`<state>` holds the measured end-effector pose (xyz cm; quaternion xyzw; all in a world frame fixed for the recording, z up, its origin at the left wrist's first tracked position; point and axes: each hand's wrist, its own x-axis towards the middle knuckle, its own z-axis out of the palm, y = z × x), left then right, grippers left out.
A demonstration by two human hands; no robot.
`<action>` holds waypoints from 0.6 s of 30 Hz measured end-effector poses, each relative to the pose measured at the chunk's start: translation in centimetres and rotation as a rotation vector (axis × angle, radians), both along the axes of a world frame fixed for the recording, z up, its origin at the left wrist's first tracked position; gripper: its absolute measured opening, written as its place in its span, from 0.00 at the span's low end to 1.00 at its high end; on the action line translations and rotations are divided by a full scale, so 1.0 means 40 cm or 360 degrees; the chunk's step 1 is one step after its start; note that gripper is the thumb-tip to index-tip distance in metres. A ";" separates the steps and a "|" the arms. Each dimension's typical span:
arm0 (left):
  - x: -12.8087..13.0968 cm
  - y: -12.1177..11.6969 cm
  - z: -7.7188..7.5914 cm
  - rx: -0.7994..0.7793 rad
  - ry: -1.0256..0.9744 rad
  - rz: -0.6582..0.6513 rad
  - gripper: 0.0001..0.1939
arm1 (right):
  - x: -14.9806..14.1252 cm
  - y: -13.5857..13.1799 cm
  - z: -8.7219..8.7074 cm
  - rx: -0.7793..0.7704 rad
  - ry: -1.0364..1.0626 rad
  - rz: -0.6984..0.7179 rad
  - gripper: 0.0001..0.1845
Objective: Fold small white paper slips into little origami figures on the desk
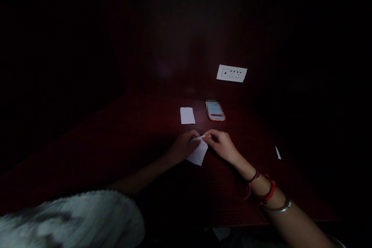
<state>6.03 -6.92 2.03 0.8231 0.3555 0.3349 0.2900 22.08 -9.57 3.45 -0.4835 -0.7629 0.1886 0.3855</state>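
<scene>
Between my two hands is a small white sheet of paper (198, 155), with a crease or fold along its upper edge. My left hand (186, 144) pinches the paper at its upper left, thumb lying over the near face. At the upper right corner, the thumb and fingers of my right hand (220, 142) close on the same sheet. The paper's lower part hangs free toward me, just over the dark red table (139, 139). Just beyond my hands another white piece of paper (187, 116) lies flat on the table.
A phone (216, 111) with a lit screen lies behind my right hand. A white socket plate (231, 73) is on the back wall. To the right, a thin white paper scrap (278, 153) rests on the table. The surroundings are very dark.
</scene>
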 end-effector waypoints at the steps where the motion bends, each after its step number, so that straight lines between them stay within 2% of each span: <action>1: 0.001 0.000 0.000 0.0000 0.0007 -0.0001 0.06 | -0.002 -0.002 0.002 0.0022 -0.0012 -0.0002 0.07; 9: 0.000 0.004 -0.001 -0.0047 0.0000 0.0066 0.06 | -0.006 -0.003 0.004 0.0042 -0.0009 -0.0033 0.09; 18: 0.002 0.001 0.011 -0.0044 -0.0050 0.0035 0.05 | -0.016 -0.005 0.007 0.0144 -0.0068 -0.0151 0.11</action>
